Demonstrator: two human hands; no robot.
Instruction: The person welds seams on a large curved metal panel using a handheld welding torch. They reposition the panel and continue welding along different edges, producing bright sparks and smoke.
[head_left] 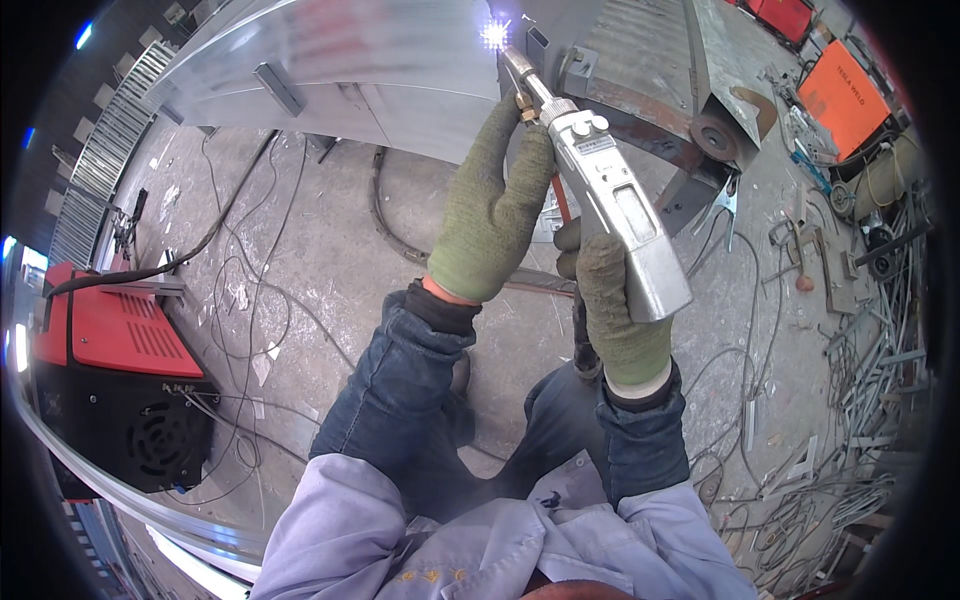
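A silver handheld welding gun (620,200) slants up and away from me, its nozzle at a bright violet-white spark (494,35). The spark sits at the edge of a large grey sheet-metal panel (400,125). My right hand (620,305), in a green work glove, is wrapped round the rear of the gun; some of its fingers are hidden. My left hand (490,205), gloved alike, grips the front of the gun beside a brass fitting (526,108), its fingertips partly hidden. A small square tube (278,88) stands out from the panel.
At the left stands a red and black machine (130,340) with a thick dark hose. Thin cables (255,300) loop over the concrete floor. A rusty steel bench (640,125) is at the far right. Metal scraps (870,400) and an orange case (843,98) lie along the right side.
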